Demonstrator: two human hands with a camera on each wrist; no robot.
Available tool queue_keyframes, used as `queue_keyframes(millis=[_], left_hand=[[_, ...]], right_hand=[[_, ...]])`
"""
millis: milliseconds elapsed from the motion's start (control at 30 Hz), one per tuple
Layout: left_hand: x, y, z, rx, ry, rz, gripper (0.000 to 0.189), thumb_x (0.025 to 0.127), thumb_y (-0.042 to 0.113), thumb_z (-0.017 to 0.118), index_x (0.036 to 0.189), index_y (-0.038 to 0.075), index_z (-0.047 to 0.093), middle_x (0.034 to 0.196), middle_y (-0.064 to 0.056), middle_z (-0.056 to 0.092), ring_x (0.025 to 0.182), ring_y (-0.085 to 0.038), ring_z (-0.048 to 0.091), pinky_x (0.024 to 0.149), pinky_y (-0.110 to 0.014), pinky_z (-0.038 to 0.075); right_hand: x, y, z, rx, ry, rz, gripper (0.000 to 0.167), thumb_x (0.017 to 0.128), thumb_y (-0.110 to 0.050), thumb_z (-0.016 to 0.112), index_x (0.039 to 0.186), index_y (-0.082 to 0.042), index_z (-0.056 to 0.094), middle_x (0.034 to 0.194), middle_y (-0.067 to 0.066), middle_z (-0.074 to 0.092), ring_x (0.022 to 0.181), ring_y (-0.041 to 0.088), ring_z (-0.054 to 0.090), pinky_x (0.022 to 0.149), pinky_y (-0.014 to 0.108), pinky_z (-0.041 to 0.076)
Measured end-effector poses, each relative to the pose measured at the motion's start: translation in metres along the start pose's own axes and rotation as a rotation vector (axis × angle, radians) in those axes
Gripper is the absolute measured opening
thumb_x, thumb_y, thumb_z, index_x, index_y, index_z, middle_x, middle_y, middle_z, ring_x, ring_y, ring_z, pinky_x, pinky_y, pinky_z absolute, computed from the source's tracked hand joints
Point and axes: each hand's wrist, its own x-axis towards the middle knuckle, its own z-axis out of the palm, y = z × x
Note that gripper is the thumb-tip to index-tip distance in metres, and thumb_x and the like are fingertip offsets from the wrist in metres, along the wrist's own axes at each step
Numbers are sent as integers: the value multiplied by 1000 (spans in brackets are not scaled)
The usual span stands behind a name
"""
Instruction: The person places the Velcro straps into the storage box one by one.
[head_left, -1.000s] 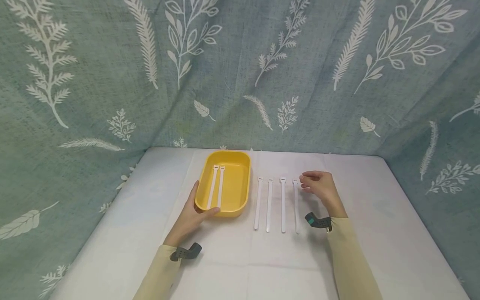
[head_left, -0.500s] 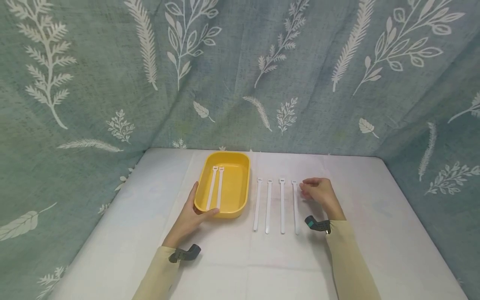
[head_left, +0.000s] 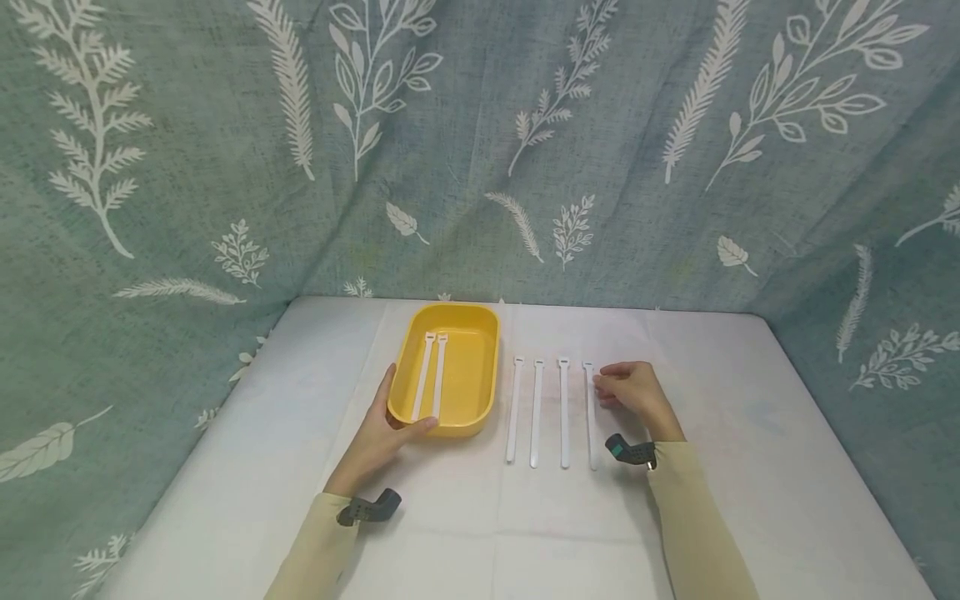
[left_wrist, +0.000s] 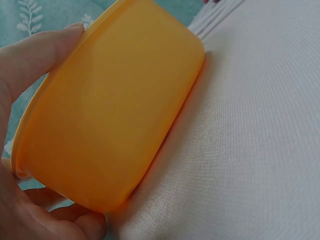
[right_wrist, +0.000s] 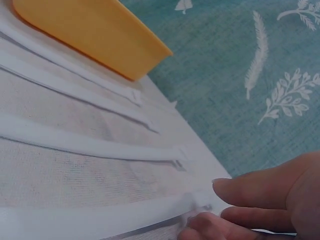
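My left hand (head_left: 386,433) grips the near left corner of a yellow tray (head_left: 472,358), thumb over the rim and fingers along its side; the left wrist view shows the tray's (left_wrist: 120,95) outer wall close up. Two white cable ties (head_left: 438,383) lie side by side inside the tray. To the right of it, several more white ties (head_left: 565,417) lie in a row on the cloth, slotted heads away from me. My right hand (head_left: 633,390) is at the head of the rightmost tie (head_left: 591,425). In the right wrist view the fingertips (right_wrist: 200,225) meet that head, with the thumb apart.
A white cloth (head_left: 450,542) covers the table. Behind and at both sides hangs a green-blue curtain (head_left: 465,150) with white leaf prints. Each wrist wears a dark camera band (head_left: 632,452).
My right hand has come slightly down and left, so its fingertips now reach the rightmost tie's head. The left hand and the tray keep their places.
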Motion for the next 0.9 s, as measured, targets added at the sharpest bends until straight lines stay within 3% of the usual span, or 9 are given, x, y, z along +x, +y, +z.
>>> queue_keyframes(millis=[200, 900], left_hand=[[0, 0, -1, 5, -7, 5, 123, 88, 40, 83, 167, 26, -10, 176, -8, 5, 159, -35, 26, 128, -51, 31], [1, 0, -1, -12, -9, 6, 121, 89, 36, 83, 166, 32, -10, 177, -5, 2, 160, -32, 25, 128, -49, 31]], right_hand=[[0, 1, 1, -5, -12, -6, 40, 99, -19, 69, 130, 6, 64, 115, 22, 74, 80, 15, 73, 74, 27, 65], [3, 4, 6, 1, -22, 11, 40, 91, -8, 75, 127, 7, 65, 101, 18, 74, 74, 14, 72, 68, 26, 65]])
